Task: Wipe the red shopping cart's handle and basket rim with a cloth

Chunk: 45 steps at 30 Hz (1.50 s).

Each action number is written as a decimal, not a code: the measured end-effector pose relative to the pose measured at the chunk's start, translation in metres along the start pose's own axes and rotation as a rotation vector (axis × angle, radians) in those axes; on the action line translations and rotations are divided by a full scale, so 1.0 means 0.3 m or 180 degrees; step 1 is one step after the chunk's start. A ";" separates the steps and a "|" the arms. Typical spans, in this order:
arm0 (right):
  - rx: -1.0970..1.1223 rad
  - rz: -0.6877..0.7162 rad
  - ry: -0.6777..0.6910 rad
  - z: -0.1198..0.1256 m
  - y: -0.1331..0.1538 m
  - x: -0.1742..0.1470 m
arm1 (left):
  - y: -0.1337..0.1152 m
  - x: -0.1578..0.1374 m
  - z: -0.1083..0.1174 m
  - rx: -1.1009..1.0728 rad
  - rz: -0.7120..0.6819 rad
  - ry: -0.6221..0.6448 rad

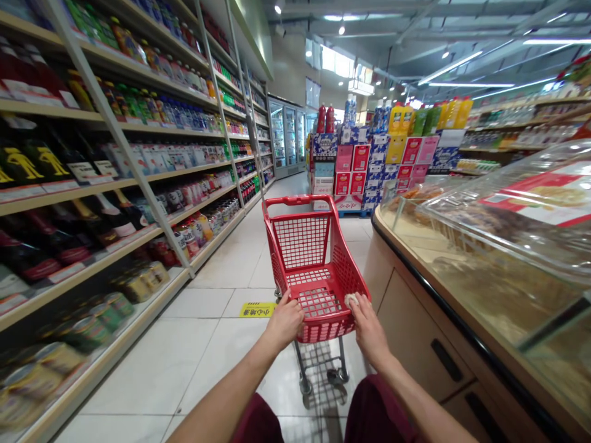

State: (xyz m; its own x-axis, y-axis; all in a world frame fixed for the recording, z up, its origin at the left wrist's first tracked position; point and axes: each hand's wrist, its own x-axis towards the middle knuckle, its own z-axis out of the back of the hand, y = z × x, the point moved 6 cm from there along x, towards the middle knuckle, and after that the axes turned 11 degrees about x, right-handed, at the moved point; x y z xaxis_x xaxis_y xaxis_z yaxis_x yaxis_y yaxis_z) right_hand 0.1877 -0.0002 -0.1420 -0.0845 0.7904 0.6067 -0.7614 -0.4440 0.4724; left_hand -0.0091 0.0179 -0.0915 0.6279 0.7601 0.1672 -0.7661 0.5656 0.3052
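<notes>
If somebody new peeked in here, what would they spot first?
Probably the red shopping cart, right in the middle, with the left hand gripping its near left corner and the right hand holding a crumpled white wad, perhaps tissue, at the near right. Next might be the yellow floor sticker left of the cart, then the colourful stacked boxes straight ahead.

Drinks shelving [143,179]: left of the fingers [284,297], lined with bottles [170,120] and cans [119,304].
Yellow floor sticker [257,309]: low, just left of the fingers.
Stacked cartons [357,183]: ahead of the fingers.
Glass-door coolers [290,136]: far beyond the fingers.
Wood-fronted counter [409,301]: right of the fingers.
</notes>
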 end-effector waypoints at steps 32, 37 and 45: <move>-0.0228 -0.0488 -0.0153 0.090 0.003 0.082 | 0.078 0.019 0.124 0.0090 0.0912 -0.0387; -0.0086 -0.0050 -0.0010 0.044 0.051 0.156 | 0.142 -0.003 0.139 -0.0100 0.1071 -0.0426; -0.0083 -0.0111 -0.0057 -0.036 0.129 0.226 | 0.106 0.016 0.121 -0.0257 0.1061 -0.0509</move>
State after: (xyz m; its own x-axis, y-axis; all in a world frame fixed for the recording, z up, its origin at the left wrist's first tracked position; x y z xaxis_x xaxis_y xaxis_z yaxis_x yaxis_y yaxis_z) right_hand 0.1456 0.0409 -0.0894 -0.0465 0.7975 0.6016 -0.7801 -0.4051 0.4768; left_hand -0.0254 0.0278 -0.0468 0.3509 0.8509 0.3910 -0.9364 0.3238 0.1357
